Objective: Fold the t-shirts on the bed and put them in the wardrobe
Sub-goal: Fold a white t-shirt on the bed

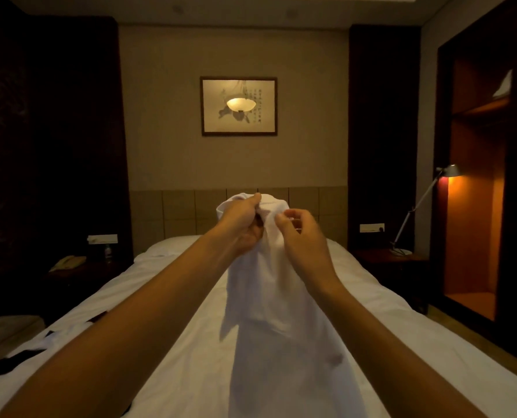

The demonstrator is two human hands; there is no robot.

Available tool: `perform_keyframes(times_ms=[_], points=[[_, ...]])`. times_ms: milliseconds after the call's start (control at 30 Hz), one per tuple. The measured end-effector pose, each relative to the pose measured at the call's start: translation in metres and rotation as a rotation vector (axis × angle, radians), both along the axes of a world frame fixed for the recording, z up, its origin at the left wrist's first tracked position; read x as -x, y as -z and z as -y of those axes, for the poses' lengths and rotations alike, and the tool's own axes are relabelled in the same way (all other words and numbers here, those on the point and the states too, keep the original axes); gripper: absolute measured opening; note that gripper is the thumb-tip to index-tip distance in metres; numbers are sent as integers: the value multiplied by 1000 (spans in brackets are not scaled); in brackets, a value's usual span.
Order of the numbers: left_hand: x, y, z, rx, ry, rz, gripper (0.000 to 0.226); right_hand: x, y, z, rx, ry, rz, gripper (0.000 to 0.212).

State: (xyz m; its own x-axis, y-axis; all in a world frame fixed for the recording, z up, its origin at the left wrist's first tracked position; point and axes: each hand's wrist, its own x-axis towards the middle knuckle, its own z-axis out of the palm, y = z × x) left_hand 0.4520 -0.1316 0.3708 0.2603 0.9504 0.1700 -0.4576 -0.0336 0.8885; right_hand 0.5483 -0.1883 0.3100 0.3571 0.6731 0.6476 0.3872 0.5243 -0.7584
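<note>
I hold a white t-shirt (269, 297) up in front of me over the white bed (402, 342). My left hand (242, 224) grips the bunched cloth near the shirt's top edge. My right hand (302, 236) pinches the fabric just to the right of it. The rest of the shirt hangs down and drapes onto the sheet. At the right, the open wardrobe (474, 188) glows orange, with something white folded on its upper shelf (503, 84).
Dark and white garments (25, 351) lie at the bed's left edge. A bedside table with a phone (67, 262) stands at left. A desk lamp (417, 209) on a low table stands at right, before the wardrobe. The headboard (179, 212) is straight ahead.
</note>
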Motion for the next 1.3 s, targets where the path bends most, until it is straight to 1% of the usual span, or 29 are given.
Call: perform_keyframes(times_ms=[100,200,267,333,400,433,500,600,667,767,800,833,867,933,967,1033,1100,1133,1200,1233,1267,1300], points=[[0,0,2,7,13,30,32,1,1,-8,37,36,11,43],[3,1,3,-4,-15,60,23,4,1,-11,16,10,41,47],[5,2,3,-9,-21,83,23,6,2,-14,-25,-13,66,42],[8,4,5,-21,3,98,27,5,4,-20,-69,-36,58,28],[13,6,9,-74,46,25,27,4,5,-26,-115,-26,67,11],[17,8,10,-129,38,-66,28,2,5,-28,-129,-18,62,12],[28,13,7,-259,-8,-232,29,-3,2,-32,-115,-30,24,21],[49,19,7,-415,-65,-468,35,-6,-8,-31,-81,-115,-49,28],[60,23,8,-585,-136,-604,38,-8,-16,-29,-22,-156,-76,32],[73,30,7,-944,-437,-620,25,-7,-27,-25,80,-215,-43,42],[75,34,5,-1019,-496,-623,23,-6,-30,-24,85,-243,-40,42],[74,40,1,-1046,-502,-643,30,-5,-33,-22,83,-261,-43,39],[72,48,-4,-1030,-472,-664,42,-5,-35,-21,78,-276,-45,37],[63,61,-10,-941,-405,-674,62,-3,-39,-20,91,-316,-52,35],[59,65,-10,-885,-341,-640,69,-1,-40,-19,108,-335,-52,35],[53,71,-12,-730,-121,-506,75,2,-40,-18,134,-348,-47,35],[51,76,-9,-573,67,-433,85,3,-40,-19,148,-347,-62,36],[49,78,-6,-518,110,-424,94,2,-40,-19,156,-350,-80,36],[41,83,3,-460,83,-381,107,-1,-41,-18,173,-350,-135,37],[38,83,9,-436,33,-349,106,-4,-41,-18,185,-341,-168,37],[37,82,11,-426,-19,-320,94,-8,-40,-19,198,-332,-196,37],[38,81,9,-426,-34,-280,76,-12,-38,-20,216,-329,-220,37]])
